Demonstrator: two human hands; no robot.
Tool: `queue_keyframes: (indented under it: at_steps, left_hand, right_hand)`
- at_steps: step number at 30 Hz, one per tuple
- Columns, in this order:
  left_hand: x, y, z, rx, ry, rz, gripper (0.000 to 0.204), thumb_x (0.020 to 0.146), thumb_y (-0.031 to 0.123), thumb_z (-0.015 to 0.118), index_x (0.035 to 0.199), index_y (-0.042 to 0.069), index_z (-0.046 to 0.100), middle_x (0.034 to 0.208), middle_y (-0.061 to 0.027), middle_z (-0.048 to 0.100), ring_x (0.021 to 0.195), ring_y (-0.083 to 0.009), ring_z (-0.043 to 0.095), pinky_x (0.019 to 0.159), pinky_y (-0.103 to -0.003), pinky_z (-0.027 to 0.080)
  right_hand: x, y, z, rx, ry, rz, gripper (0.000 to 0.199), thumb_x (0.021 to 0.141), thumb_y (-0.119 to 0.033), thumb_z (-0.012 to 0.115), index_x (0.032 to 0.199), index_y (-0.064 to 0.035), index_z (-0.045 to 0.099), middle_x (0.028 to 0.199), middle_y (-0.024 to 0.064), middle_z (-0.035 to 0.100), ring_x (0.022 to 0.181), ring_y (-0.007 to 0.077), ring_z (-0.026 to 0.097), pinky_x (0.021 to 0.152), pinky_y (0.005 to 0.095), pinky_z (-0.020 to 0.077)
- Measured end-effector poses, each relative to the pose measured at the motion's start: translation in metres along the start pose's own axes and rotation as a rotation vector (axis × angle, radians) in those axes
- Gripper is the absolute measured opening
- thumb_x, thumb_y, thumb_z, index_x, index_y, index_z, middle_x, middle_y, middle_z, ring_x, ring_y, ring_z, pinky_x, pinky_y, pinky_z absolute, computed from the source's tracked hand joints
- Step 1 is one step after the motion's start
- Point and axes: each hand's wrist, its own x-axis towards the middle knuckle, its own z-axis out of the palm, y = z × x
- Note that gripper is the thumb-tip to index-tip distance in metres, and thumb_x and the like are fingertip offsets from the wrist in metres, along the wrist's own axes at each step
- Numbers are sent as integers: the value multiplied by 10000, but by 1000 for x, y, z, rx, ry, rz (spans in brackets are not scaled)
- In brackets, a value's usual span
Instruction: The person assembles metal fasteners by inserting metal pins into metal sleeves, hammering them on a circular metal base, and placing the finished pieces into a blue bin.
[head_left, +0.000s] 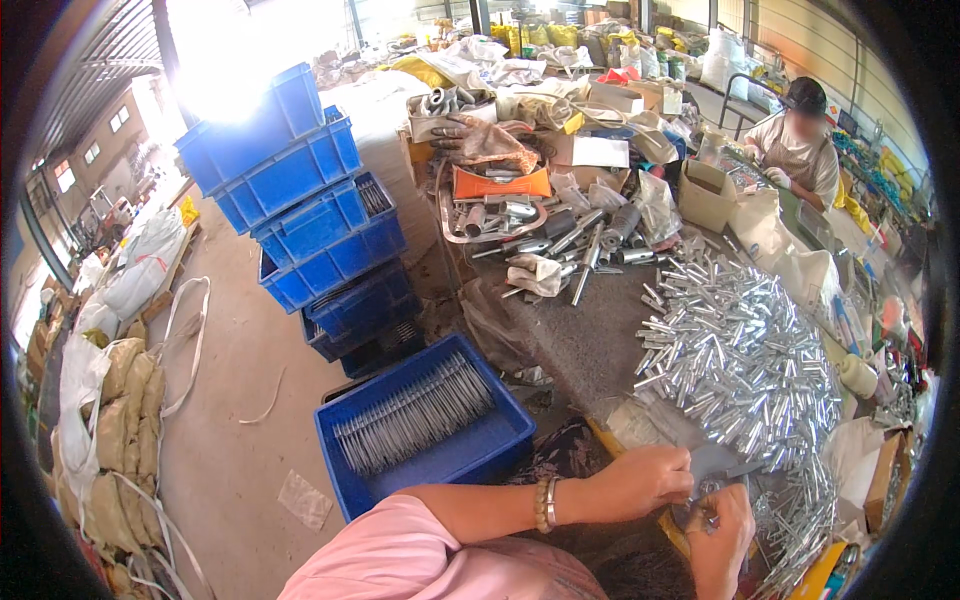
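Note:
My left hand (652, 482), with a bracelet at its wrist, is closed at the table's near edge. Its curled fingers hide whatever they grip. Close to its right, my right hand (722, 525) is pinched round a small shiny metal part (709, 513), mostly covered by the fingers. A grey metal plate or fixture (712, 461) shows just beyond both hands. A big heap of silvery metal tubes and rods (740, 350) spreads over the table beyond and to the right. Left of my arm, a blue bin (345, 480) holds long metal rods (415, 415) laid side by side in rows.
Stacked blue crates (320, 235) stand behind the bin. Larger metal tubes (595, 240), an orange box (500, 183) and a cardboard carton (706, 190) crowd the table's far part. A co-worker (800, 145) sits at the far right. Sacks (125, 400) line the left.

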Motion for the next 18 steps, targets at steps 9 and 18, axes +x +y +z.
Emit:
queue_keyframes:
  at_steps: [9, 18]
  left_hand:
    - [-1, 4, 5, -8, 1, -11, 142, 923, 170, 785, 965, 85, 678, 995, -100, 587, 923, -346, 647, 788, -457, 511]
    - [8, 8, -14, 55, -51, -57, 75, 916, 132, 770, 989, 122, 760, 953, -110, 623, 917, -336, 650, 786, -441, 534]
  right_hand:
    - [-8, -11, -6, -275, -26, -122, 107, 827, -66, 726, 879, -9, 652, 902, 157, 570, 895, 410, 611, 767, 530, 479]
    - [-22, 21, -28, -289, 103, 63, 384, 814, -29, 813, 1192, -23, 743, 1146, 145, 692, 1064, 383, 663, 948, 485, 546]
